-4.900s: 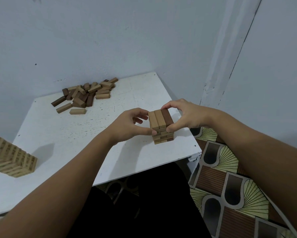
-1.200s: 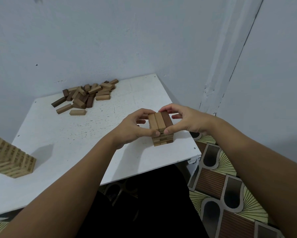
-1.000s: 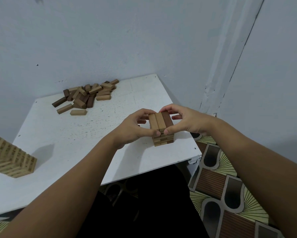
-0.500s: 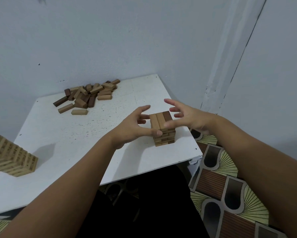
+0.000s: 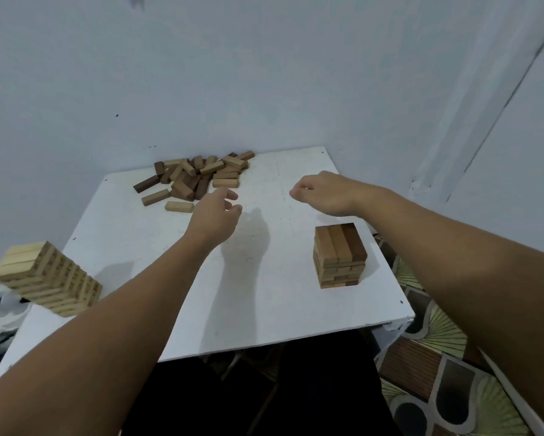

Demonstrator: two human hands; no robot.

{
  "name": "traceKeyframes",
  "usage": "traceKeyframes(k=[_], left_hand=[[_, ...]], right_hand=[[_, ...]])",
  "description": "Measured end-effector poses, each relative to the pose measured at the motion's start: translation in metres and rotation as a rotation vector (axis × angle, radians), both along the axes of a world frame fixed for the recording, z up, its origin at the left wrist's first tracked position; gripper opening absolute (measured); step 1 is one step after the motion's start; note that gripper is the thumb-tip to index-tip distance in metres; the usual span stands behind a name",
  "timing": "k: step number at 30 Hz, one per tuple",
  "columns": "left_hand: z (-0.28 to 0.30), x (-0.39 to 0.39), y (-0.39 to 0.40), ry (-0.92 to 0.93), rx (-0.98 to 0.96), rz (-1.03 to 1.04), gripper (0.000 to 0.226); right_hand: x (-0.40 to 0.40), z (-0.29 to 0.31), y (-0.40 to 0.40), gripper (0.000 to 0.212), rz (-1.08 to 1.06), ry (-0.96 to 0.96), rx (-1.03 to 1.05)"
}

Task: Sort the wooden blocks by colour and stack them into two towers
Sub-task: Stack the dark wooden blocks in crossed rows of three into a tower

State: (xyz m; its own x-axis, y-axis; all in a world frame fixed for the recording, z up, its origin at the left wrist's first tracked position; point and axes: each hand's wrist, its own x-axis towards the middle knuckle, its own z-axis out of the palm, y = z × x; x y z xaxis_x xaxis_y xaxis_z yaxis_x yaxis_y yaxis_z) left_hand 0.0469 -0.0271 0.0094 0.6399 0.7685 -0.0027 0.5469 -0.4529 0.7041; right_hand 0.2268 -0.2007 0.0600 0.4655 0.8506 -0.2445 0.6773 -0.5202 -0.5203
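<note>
both hands hover empty with fingers loosely curled: left hand [image 5: 214, 215] near the loose block pile [image 5: 195, 180] at the table's [image 5: 170, 316] far edge, right hand [image 5: 324, 193] beyond the brown tower [image 5: 340, 256] by the right edge. pale tower [image 5: 47, 278] overhangs the left edge.
</note>
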Motion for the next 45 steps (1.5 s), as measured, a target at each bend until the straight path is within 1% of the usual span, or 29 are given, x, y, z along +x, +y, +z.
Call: traceKeyframes(k=[5,7,9,11,14,17,19,23,25,26,27,29,30,32,35,39,41,42,45], left_hand=[[-0.020,0.023,0.045,0.186,0.188,-0.030,0.047],[-0.029,0.039,0.059,0.267,0.222,-0.024,0.048],[-0.038,0.054,0.068,0.332,0.300,-0.034,0.046],[-0.046,0.068,0.079,0.335,0.385,-0.037,0.045],[-0.056,0.086,0.096,0.338,0.439,-0.026,0.051],[-0.063,0.095,0.111,0.368,0.504,-0.040,0.051],[-0.064,0.095,0.118,0.357,0.525,-0.059,0.049],[-0.066,0.086,0.127,0.356,0.523,-0.121,0.052],[-0.070,0.081,0.126,0.319,0.495,-0.152,0.048],[-0.072,0.080,0.126,0.284,0.490,-0.167,0.044],[-0.073,0.078,0.126,0.253,0.493,-0.181,0.039],[-0.071,0.074,0.124,0.244,0.474,-0.189,0.035],[-0.068,0.072,0.122,0.283,0.466,-0.202,0.037],[-0.060,0.067,0.117,0.405,0.476,-0.236,0.043],[-0.043,0.060,0.115,0.514,0.442,-0.300,0.042],[-0.015,0.053,0.110,0.647,0.394,-0.368,0.031],[-0.008,0.051,0.105,0.673,0.373,-0.335,0.021],[-0.006,0.049,0.103,0.668,0.345,-0.297,0.021],[-0.008,0.041,0.098,0.617,0.254,-0.172,0.037]], right_hand=[[0.010,-0.011,0.061,0.056,0.095,-0.090,-0.192],[0.018,-0.018,0.085,0.056,0.119,-0.116,-0.241],[0.027,-0.024,0.106,0.057,0.132,-0.153,-0.267],[0.037,-0.033,0.128,0.058,0.134,-0.176,-0.262],[0.053,-0.049,0.160,0.060,0.135,-0.197,-0.219],[0.062,-0.062,0.188,0.064,0.142,-0.241,-0.136],[0.064,-0.068,0.205,0.066,0.149,-0.254,-0.075],[0.063,-0.077,0.229,0.069,0.214,-0.302,0.030],[0.060,-0.083,0.232,0.069,0.230,-0.346,0.057],[0.059,-0.085,0.233,0.065,0.224,-0.353,0.076],[0.058,-0.087,0.232,0.056,0.208,-0.369,0.102],[0.056,-0.088,0.230,0.029,0.174,-0.438,0.146],[0.055,-0.089,0.227,0.020,0.163,-0.470,0.159],[0.053,-0.087,0.221,0.013,0.158,-0.477,0.171],[0.049,-0.082,0.210,0.014,0.155,-0.388,0.147],[0.038,-0.071,0.192,0.026,0.169,-0.259,0.003],[0.032,-0.064,0.186,0.027,0.146,-0.228,-0.065],[0.029,-0.060,0.184,0.026,0.142,-0.231,-0.094],[0.012,-0.051,0.181,0.025,0.161,-0.266,-0.147]])
